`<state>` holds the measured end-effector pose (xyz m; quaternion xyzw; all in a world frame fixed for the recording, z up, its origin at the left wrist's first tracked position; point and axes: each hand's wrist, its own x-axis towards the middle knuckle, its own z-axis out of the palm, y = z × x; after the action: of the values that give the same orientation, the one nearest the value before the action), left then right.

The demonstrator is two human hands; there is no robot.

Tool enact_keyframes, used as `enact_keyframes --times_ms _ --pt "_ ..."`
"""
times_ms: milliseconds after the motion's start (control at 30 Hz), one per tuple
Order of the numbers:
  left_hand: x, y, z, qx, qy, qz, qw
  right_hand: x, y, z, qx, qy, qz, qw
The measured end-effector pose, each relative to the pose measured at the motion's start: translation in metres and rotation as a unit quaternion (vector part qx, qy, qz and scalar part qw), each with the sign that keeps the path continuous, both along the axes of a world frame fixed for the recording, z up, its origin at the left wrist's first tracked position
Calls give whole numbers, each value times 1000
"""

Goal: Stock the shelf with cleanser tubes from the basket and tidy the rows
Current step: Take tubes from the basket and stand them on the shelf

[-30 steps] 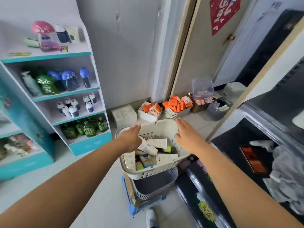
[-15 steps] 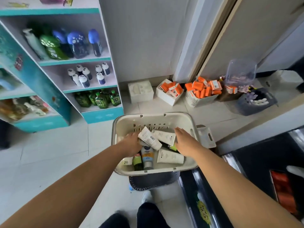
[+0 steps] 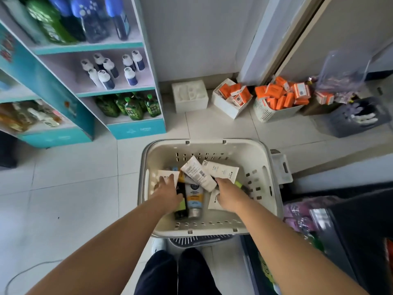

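A white slotted basket (image 3: 262, 160) stands in front of me with several cleanser tubes lying loose in it: two white tubes (image 3: 196, 173) crossed on top, a grey and blue tube (image 3: 193, 199) and a black one (image 3: 181, 204). My left hand (image 3: 168, 190) is down in the basket, fingers spread flat on a white tube (image 3: 170, 174) at the left. My right hand (image 3: 225, 193) is lower right among the tubes with its fingers curled down at the end of a white tube; its grip is hidden. The teal and white shelf (image 3: 119, 90) with bottles stands at the upper left.
Along the far wall sit a white foam box (image 3: 189, 94), a white box (image 3: 231, 96) and a white basket of orange packets (image 3: 278, 99), and a grey bin (image 3: 357, 120). A dark counter (image 3: 361, 231) runs along the right. A grey basket (image 3: 200, 239) sits under the white one.
My view has tilted down over the basket. Both hands have gone from its rim down onto the tubes inside.
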<state>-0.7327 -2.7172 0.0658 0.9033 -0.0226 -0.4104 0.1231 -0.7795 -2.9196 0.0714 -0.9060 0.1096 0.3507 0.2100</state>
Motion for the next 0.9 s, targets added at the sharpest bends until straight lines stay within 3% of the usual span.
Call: enact_keyframes --times_ms 100,233,433,633,767,900 --pt "1 -5 -14 8 18 15 1000 14 16 -12 -3 -19 9 1000" --pt "5 -13 -25 11 -36 64 997 27 36 -24 -21 -71 -9 997" --pt "8 -9 -43 49 -146 20 988 32 63 -47 -88 -90 -44 991" --pt "10 -12 -48 106 -152 11 983 34 61 -53 -131 -91 -46 986" --pt "0 -25 -44 124 -155 -22 980 31 55 -53 -93 -78 -35 992" --pt "4 -27 -42 68 -133 78 986 21 45 -53 7 -94 -107 990"
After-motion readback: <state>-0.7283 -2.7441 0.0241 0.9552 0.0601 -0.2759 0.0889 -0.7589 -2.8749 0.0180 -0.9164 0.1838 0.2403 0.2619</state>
